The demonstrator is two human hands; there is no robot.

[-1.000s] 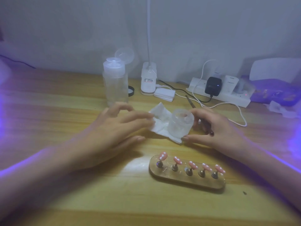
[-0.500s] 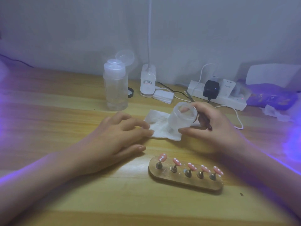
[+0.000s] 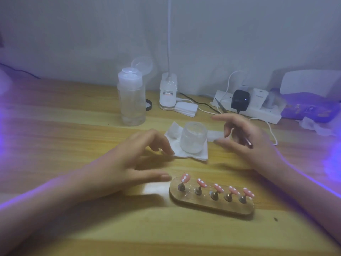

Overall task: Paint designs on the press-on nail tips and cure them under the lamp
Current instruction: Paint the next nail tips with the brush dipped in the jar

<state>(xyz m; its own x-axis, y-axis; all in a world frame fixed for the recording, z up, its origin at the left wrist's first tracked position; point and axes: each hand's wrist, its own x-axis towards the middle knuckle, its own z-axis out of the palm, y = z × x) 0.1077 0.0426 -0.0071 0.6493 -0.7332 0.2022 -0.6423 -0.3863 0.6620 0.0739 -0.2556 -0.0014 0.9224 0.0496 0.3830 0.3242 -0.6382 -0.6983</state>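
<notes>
Our right hand hovers just beside the glass cup without touching it. Its thumb and forefinger are spread wide, while the other fingers curl round a thin tool, whose dark tip pokes out at the back of the palm. Our left hand lies on the table with fingers loosely bent and holding nothing, its fingertips resting at the edge of the tissue on which the cup stands.

The five nail tips sit in a row on their pegs in the wooden holder, nearest to us and just beside the left thumb. Each one shows a pink coat with white dots, so we judge the painting to be far along, perhaps done. With the picture this soft, we cannot tell whether any finer detail is missing.

Curing looks like what remains. The holder is out on the table, and we cannot tell whether the white lamp at the back, its stem rising out of view, is aimed at it. Violet light fringes both sides of the view, but its source is hidden from us. With the tool in hand and the cup close by, we take this for a pause to clean or put away the tool.
</notes>
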